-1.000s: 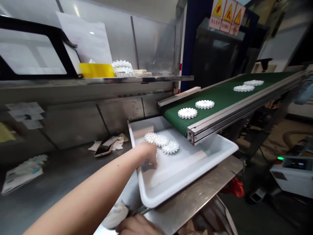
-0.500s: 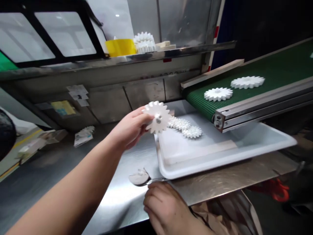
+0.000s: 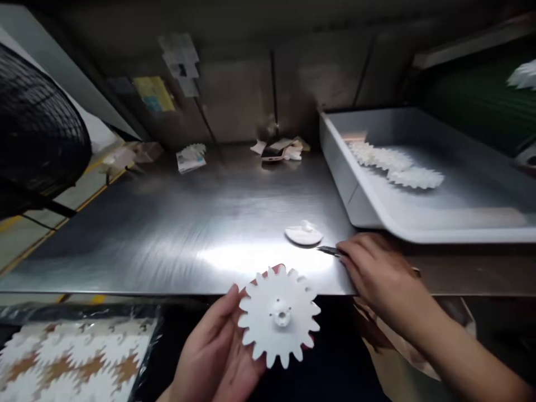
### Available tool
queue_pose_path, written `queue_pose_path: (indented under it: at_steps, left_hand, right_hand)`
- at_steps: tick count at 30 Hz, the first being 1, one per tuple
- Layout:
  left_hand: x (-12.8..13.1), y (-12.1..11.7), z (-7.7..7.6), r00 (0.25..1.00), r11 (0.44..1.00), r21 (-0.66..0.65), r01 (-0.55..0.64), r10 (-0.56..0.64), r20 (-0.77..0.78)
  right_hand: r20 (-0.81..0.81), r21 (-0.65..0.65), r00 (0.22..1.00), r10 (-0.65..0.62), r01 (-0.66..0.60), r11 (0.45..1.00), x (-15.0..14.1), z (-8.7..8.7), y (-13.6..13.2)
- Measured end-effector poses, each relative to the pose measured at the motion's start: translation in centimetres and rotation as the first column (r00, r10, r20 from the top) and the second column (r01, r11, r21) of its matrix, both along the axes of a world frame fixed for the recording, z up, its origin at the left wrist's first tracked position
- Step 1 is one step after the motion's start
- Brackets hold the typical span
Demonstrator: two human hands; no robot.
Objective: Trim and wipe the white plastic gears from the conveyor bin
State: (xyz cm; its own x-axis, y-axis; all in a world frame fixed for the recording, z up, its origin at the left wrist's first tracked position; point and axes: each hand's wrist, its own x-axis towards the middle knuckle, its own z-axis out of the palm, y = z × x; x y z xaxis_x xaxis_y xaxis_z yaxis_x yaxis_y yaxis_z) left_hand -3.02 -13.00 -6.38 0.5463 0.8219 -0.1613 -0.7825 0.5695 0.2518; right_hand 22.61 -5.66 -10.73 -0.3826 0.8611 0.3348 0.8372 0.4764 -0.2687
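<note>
A white toothed plastic gear [image 3: 299,304] with a raised hub rests against the fingers of my left hand [image 3: 218,352], in front of the table edge. The thumb lies at its left side, and the other fingers are mostly hidden behind it. My right hand [image 3: 379,268] is closed on a slim blade-like metal tool [image 3: 330,251] at the table's front edge. Its dark tip points left; the rest is hidden in the hand. Just beyond the tip lies a shallow round dish [image 3: 304,234] with a whitish lump on it.
A grey-white plastic tray [image 3: 381,215] with several white gears [image 3: 414,177] stands on the metal table [image 3: 167,234] at right, near a green conveyor [image 3: 473,95]. A phone and scraps [image 3: 278,151] lie at the back. Many gears [image 3: 84,352] sit lower left; a black fan [image 3: 37,128] stands at far left.
The view has swung down and left. My left hand has brought the gear from beside the tray back toward me, its hub side now facing up. My right hand still grips the tool.
</note>
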Motion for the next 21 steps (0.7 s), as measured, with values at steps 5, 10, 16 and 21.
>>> queue_pose_path:
  at_steps: [5,10,16,21]
  left_hand:
    - [-1.4,-1.5,-0.8,0.998,0.999,0.03,0.012,-0.014,0.056]
    - [-1.6,-2.0,-1.1,0.999,0.997,0.078,-0.027,0.024,0.035]
    - [-1.6,-2.1,-1.2,0.999,0.989,0.146,-0.037,0.038,-0.002]
    - [-1.0,-2.2,-1.0,0.992,0.991,0.118,-0.067,0.078,-0.095]
  right_hand:
    - [-0.028,0.088,0.997,-0.071,0.074,0.993,0.2,1.2,-2.0]
    - [-0.354,-0.137,0.934,0.041,-0.096,0.986,-1.4,3.5,-5.5]
    - [-0.427,-0.29,0.867,0.258,-0.402,0.869,-3.8,3.9,-6.5]
    - [-0.403,-0.293,0.87,0.283,-0.416,0.861,-4.7,3.4,-6.3]
